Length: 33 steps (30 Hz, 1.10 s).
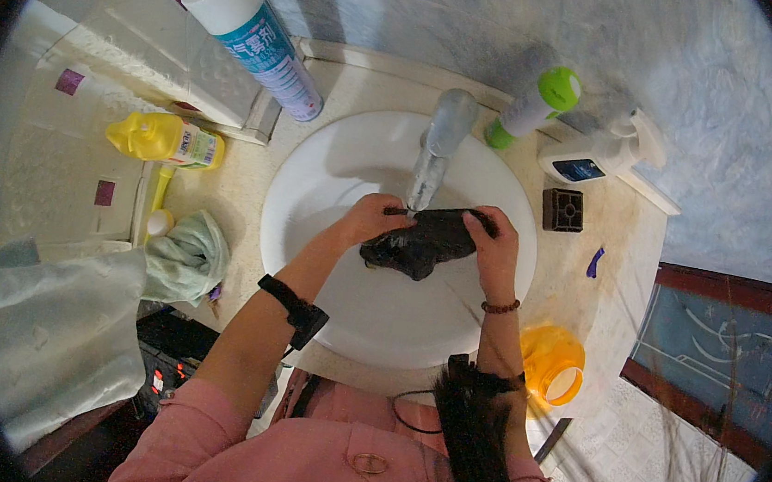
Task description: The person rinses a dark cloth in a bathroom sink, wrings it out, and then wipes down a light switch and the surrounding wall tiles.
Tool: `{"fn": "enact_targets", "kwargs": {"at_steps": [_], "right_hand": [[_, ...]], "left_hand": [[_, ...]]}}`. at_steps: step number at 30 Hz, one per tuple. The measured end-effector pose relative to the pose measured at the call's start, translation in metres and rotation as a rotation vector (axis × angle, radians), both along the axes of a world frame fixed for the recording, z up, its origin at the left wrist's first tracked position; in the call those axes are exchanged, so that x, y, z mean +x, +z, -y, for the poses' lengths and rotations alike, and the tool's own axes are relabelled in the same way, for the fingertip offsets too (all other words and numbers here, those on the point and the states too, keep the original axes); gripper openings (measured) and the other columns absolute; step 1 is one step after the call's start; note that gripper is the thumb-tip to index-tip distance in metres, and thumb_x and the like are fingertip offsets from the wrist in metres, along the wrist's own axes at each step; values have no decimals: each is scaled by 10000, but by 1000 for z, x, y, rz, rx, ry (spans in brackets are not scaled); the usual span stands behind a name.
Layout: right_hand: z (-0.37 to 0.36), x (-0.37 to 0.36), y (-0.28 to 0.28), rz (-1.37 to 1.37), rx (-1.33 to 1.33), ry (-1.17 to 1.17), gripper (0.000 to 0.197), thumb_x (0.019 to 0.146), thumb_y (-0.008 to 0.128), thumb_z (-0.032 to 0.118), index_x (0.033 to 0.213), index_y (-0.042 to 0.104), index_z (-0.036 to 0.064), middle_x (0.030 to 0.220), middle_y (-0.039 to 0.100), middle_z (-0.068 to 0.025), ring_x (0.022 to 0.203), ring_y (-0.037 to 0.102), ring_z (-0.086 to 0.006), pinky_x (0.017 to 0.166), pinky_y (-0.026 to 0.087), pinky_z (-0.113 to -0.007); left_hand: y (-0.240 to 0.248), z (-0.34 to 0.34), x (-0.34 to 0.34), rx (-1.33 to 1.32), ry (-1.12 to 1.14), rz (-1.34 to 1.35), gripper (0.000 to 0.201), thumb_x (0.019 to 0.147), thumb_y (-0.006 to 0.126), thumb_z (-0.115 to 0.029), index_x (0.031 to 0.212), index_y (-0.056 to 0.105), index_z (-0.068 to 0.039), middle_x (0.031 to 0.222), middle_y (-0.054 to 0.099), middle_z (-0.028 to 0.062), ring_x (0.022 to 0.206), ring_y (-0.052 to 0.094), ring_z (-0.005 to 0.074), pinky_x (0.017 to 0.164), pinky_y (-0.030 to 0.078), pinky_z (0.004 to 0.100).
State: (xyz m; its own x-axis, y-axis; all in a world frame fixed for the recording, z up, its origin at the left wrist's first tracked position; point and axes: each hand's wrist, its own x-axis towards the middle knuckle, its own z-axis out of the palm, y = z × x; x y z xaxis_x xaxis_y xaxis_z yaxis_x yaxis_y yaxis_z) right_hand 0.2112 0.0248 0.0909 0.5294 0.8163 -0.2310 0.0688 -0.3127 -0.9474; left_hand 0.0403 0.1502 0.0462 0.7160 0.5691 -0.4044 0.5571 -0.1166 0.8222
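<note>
A black, wet-looking piece of cloth point(430, 243) is stretched sideways over the white oval washbasin point(308, 280), just below the metal tap point(442, 140). Its exact kind does not show. My left hand point(369, 219) grips the cloth's left end near the tap's mouth, with the thumb on top. At the upper right corner, my right hand point(497, 241) pinches the cloth between thumb and fingers. The lower left part of the cloth hangs in a bunched lump above the bowl. Most of my fingers are hidden behind the cloth.
Behind the basin stand a tall spray can point(260, 48), a green-capped can point(531, 109) and a white spray bottle point(599, 155). A yellow bottle point(168, 139) and a pale green cloth point(187, 259) lie left. On the right are a black square holder point(563, 210) and an orange container point(553, 355).
</note>
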Motion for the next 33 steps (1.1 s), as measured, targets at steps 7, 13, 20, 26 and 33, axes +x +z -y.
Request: {"fn": "enact_targets", "kwargs": {"at_steps": [7,13,20,26,33], "right_hand": [[40,8,30,19,62,-258,149,772,605,127,817,560,-8,699,543,-24,668,474,-98,624,397,-224],[67,23,48,-148,209,-444,175,821,555,171,791,548,-1,662,492,16,591,421,-61,534,360,-204],[75,23,39,75,-106,-340,260,824,560,209,849,584,-49,718,558,-30,671,488,-86,614,394,-213],[60,10,25,356,-123,-206,227,799,580,196,890,604,-10,741,612,-118,653,557,-163,625,438,-250],[28,-14,-9,299,-48,13,256,823,535,252,932,599,29,863,604,-152,753,578,-276,688,441,-310]], "left_hand": [[-40,3,15,37,-120,26,414,655,695,-364,813,546,-12,642,527,95,585,475,193,563,388,323],[-40,-3,14,-114,-216,-67,279,672,688,-238,788,553,-24,736,543,73,608,493,164,573,404,288],[-23,2,12,-477,318,238,154,692,619,-58,830,579,-1,733,562,60,686,545,156,632,455,269],[5,-7,-6,-691,491,236,182,702,598,-60,861,585,28,778,592,98,686,579,171,594,476,284],[43,-17,-39,-698,689,296,266,780,546,-123,1002,536,23,869,588,92,715,586,174,622,495,284]]}}
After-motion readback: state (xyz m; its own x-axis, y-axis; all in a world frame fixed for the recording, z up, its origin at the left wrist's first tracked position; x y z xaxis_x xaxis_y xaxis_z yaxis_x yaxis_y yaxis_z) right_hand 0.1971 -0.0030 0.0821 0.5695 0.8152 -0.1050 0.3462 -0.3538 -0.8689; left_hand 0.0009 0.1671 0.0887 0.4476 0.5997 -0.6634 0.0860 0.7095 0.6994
